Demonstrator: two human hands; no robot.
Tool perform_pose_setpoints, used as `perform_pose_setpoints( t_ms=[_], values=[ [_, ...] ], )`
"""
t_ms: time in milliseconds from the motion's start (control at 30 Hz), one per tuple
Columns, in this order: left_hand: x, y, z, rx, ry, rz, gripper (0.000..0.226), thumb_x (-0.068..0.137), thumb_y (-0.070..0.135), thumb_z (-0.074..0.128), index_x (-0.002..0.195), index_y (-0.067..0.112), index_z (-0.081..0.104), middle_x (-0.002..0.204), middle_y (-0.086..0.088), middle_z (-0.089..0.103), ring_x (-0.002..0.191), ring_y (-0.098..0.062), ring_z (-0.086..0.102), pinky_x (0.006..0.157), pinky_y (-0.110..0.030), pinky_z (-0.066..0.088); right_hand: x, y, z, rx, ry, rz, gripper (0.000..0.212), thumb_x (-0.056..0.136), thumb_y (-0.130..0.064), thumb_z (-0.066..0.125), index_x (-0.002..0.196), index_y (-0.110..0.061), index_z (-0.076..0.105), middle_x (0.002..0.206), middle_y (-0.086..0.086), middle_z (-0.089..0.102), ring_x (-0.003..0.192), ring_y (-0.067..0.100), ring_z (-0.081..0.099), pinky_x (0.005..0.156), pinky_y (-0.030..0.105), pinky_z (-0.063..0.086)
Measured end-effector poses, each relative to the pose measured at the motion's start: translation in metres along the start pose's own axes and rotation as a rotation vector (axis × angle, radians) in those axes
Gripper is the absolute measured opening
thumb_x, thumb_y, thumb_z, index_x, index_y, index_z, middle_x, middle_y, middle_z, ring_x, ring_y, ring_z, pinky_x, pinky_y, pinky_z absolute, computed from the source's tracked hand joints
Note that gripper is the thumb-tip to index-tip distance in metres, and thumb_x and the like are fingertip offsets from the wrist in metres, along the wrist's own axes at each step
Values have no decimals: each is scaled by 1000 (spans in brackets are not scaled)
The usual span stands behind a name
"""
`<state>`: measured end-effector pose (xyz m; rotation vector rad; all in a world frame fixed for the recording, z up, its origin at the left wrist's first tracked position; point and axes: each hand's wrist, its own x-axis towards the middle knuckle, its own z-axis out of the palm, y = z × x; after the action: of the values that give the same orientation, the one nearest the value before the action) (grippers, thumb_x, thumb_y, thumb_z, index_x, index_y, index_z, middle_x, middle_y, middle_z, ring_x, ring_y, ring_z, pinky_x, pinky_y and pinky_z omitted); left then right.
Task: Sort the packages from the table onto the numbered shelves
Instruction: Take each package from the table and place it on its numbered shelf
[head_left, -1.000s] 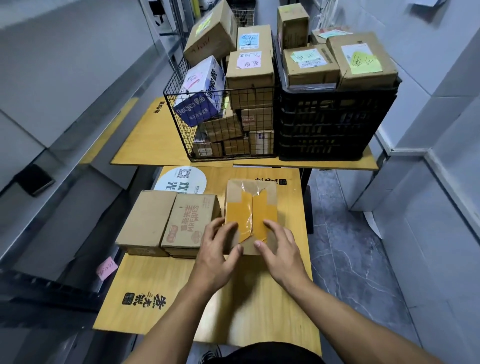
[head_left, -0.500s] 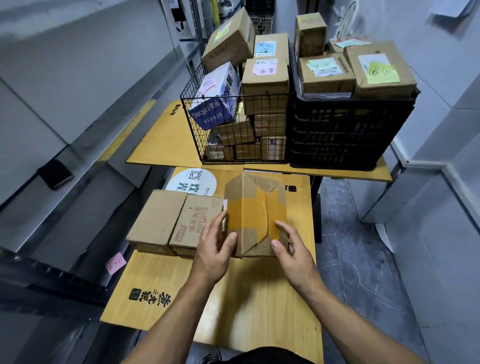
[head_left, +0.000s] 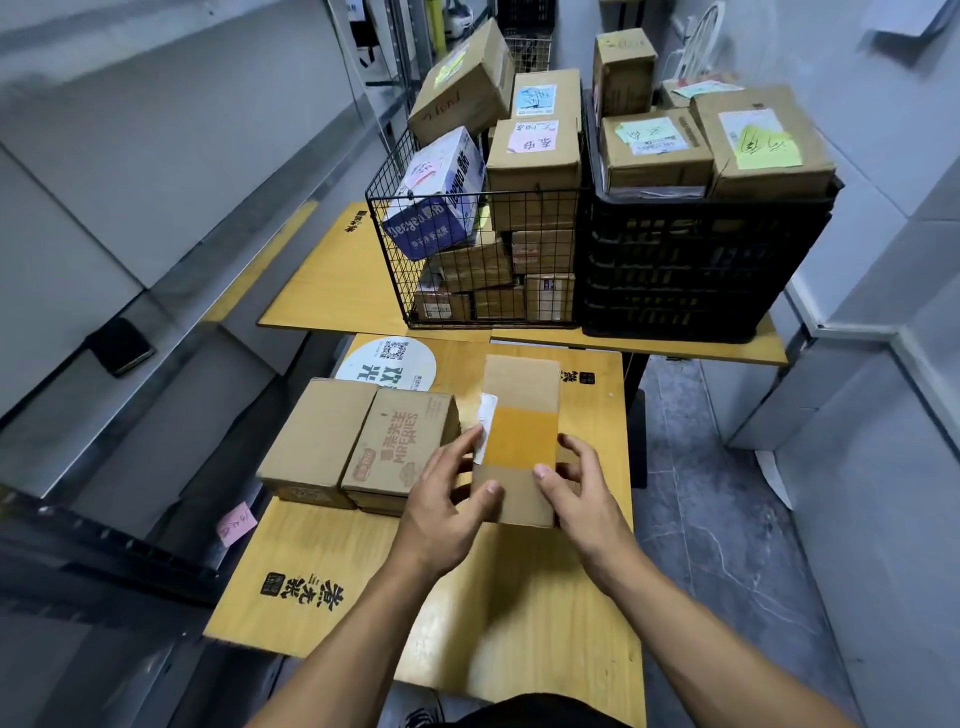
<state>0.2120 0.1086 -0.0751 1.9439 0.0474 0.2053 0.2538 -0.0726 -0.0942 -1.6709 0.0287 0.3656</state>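
Left hand (head_left: 441, 499) and right hand (head_left: 582, 493) clamp opposite sides of the orange-taped brown cardboard package (head_left: 519, 415) at the yellow wooden bench (head_left: 311, 571); probably label-checking, next needs its shelf number.

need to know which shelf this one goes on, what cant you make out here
Head view: white label on the taped box is turned edge-on, partly behind the left hand: unreadable.
Head view: shelves at left blurred, no numbers legible.
Head view: black crate walls hide its lower contents.
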Motion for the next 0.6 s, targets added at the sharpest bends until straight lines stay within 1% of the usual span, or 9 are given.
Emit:
perform_pose_setpoints(
  t_ms=[67,100,200,233,300,400,467,533,600],
  values=[
    [0,1,-4,-152,0,-52,50,88,25,61,135,34,49,127,8,62,118,-9,58,91,-22,50,-1,-2,-3,74,0,-3,39,82,-63,62,116,-66,44,125,3,61,108,21,63,90,54,56],
    [1,-1,-6,-154,11,-68,46,88,24,59,132,34,51,124,8,64,117,-10,59,93,-25,51,-2,-5,-4,95,-10,-8,32,90,-53,61,115,-65,46,124,3,62,108,21,63,90,54,56],
    [-1,-11,-8,-9,66,-82,38,89,34,57,123,50,54,122,23,60,119,-7,57,101,-38,49,-6,-6,0,180,-43,-4,29,103,-30,52,120,-54,48,117,0,66,104,19,65,85,46,58],
    [-4,-16,-9,42,90,-89,37,88,40,57,122,55,53,123,25,57,120,-5,55,102,-41,48,-8,-6,3,221,-53,9,29,104,-27,49,121,-50,49,115,-1,67,103,20,65,81,43,58],
    [-11,-24,-13,95,114,-131,42,85,49,58,125,55,47,126,27,49,121,1,51,103,-42,47,-10,-4,7,276,-67,33,29,105,-24,47,124,-45,51,114,-1,69,102,19,65,76,39,57],
    [-22,-26,-24,84,57,-184,63,79,64,59,136,53,36,136,25,43,124,-4,50,102,-42,48,-12,-2,10,356,-103,84,29,106,-22,45,127,-41,53,112,-3,72,100,17,65,70,33,55],
    [-31,-23,-32,77,20,-170,71,79,65,59,144,50,32,142,17,44,128,-2,48,104,-37,47,-13,-2,14,399,-133,101,29,105,-22,44,126,-39,55,111,-5,72,99,15,65,71,33,56],
    [-40,-18,-40,136,55,-178,78,78,64,60,147,47,29,141,15,41,127,8,42,104,-27,43,-13,-3,21,399,-160,115,29,105,-21,43,127,-37,55,116,-6,71,104,13,66,76,34,57],
    [-50,-12,-47,209,137,-175,76,78,59,62,146,46,30,136,14,40,122,19,35,99,-13,36,-15,-1,30,303,-175,86,32,106,-18,43,130,-36,54,130,-4,65,117,11,62,92,35,54]
  ],
)
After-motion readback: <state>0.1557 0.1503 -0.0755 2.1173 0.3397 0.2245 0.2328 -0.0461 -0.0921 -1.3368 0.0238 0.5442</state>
